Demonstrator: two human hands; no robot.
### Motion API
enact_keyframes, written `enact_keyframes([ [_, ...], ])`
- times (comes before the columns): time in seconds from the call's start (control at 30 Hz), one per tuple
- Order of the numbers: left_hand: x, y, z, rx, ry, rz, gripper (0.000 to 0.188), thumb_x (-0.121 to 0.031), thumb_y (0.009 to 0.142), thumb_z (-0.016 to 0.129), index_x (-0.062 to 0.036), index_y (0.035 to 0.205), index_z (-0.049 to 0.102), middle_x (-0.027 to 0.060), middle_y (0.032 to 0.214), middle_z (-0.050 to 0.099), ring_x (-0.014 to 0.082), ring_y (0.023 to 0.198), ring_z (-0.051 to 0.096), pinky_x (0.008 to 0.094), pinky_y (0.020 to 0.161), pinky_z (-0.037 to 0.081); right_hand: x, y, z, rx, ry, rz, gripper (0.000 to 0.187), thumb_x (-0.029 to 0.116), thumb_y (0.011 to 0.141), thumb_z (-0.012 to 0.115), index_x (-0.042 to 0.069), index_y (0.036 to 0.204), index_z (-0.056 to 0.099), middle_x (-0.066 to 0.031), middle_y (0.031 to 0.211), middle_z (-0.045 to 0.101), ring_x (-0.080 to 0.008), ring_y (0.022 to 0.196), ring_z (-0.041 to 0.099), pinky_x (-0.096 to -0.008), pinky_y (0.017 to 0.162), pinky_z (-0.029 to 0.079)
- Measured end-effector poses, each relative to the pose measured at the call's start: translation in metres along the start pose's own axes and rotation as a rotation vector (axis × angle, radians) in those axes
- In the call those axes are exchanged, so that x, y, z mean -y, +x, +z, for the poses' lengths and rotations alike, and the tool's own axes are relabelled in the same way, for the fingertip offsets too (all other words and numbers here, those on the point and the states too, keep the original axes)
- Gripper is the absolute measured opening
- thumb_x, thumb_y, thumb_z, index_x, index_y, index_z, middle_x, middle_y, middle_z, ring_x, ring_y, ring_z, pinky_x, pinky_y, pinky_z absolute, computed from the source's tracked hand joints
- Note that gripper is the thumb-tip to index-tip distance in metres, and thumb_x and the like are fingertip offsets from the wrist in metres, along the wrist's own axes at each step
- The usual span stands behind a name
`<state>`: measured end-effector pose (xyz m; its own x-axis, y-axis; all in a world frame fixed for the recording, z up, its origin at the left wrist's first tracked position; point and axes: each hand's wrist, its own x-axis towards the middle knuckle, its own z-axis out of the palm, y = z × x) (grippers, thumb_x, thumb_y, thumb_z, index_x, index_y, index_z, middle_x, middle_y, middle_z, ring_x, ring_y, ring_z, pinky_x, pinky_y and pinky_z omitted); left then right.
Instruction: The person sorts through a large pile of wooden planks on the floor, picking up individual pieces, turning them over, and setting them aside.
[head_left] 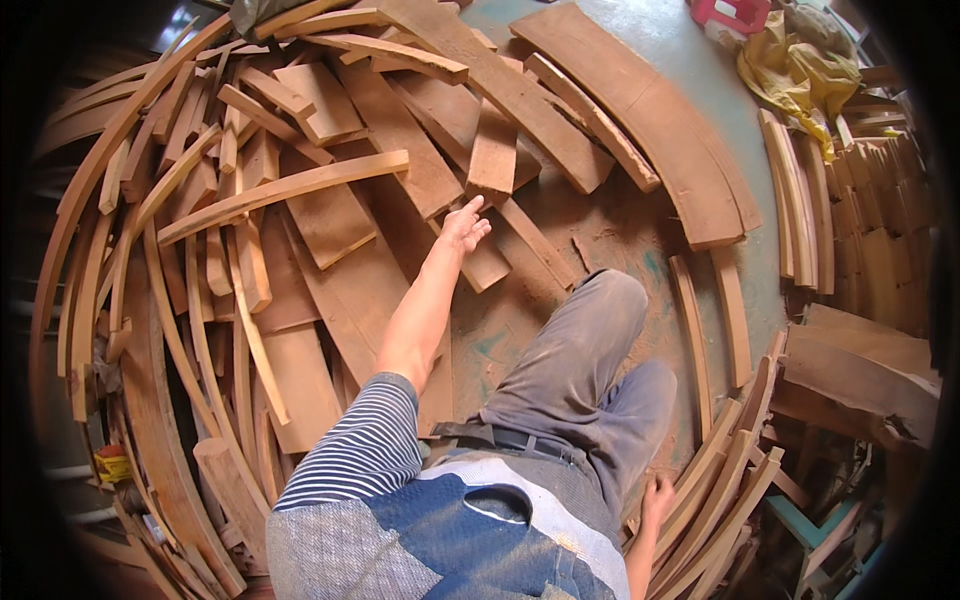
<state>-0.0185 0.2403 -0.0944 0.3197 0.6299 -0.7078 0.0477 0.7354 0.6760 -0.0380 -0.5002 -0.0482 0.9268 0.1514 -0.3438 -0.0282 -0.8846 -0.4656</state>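
My left arm reaches forward over a pile of wood offcuts. At its end my left hand [466,226] is open, fingers stretched out and apart, holding nothing. The fingertips come close to the lower end of a short thick wooden block [493,150]; whether they touch it I cannot tell. Just beneath the hand lies the end of another plank [484,262]. My right hand [657,497] hangs low at my right side, next to a stack of curved wooden strips [705,495]. Its fingers are mostly hidden, and no held thing shows.
Long curved strips [165,330] and boards heap up on my left. A wide curved board [650,120] lies ahead to the right on the dusty floor [600,230]. Farther right are a yellow sack [790,65], stacked wood pieces [885,220] and a broad brown board [860,350].
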Motion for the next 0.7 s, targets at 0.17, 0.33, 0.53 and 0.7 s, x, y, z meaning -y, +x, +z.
enact_keyframes([
  [0.17,-0.007,0.08,0.021,0.029,-0.299,0.008,0.073,-0.031,0.086,0.081,-0.0109,0.146,0.044,0.0114,0.146,0.05,0.0333,0.132,0.05,0.0586,0.104,0.044,-0.079,-0.085,-0.003,0.17,-0.075,0.328,0.031,0.023,0.074,0.072,-0.001,0.092,0.073,-0.022,0.088,0.072,-0.0352,0.087,0.071,-0.0424,0.08,0.054],
  [0.33,-0.009,0.107,0.03,-0.045,-0.284,-0.006,0.055,-0.035,0.095,0.071,-0.0113,0.141,0.05,0.0114,0.136,0.058,0.033,0.124,0.057,0.0571,0.1,0.051,-0.128,-0.139,0.003,0.168,-0.111,0.491,0.033,0.02,0.071,0.074,0.001,0.098,0.076,-0.0195,0.092,0.074,-0.0343,0.091,0.072,-0.0417,0.086,0.056],
  [0.53,0.005,0.04,0.04,0.015,-0.136,0.207,0.045,-0.022,0.092,0.075,-0.0003,0.126,0.055,0.0134,0.119,0.064,0.0307,0.106,0.066,0.0538,0.094,0.058,-0.09,-0.112,0.0,0.115,-0.041,0.435,0.035,0.019,0.076,0.07,0.001,0.106,0.074,-0.0224,0.101,0.073,-0.0352,0.1,0.071,-0.0423,0.091,0.054],
  [0.7,0.057,-0.019,-0.038,-0.019,0.059,0.338,0.052,-0.027,0.084,0.079,-0.0039,0.122,0.054,0.0087,0.118,0.062,0.0227,0.104,0.062,0.0408,0.085,0.057,-0.032,-0.044,-0.002,0.098,-0.08,0.26,0.037,0.019,0.08,0.066,-0.003,0.11,0.071,-0.0237,0.1,0.073,-0.0288,0.095,0.072,-0.0388,0.085,0.054],
])
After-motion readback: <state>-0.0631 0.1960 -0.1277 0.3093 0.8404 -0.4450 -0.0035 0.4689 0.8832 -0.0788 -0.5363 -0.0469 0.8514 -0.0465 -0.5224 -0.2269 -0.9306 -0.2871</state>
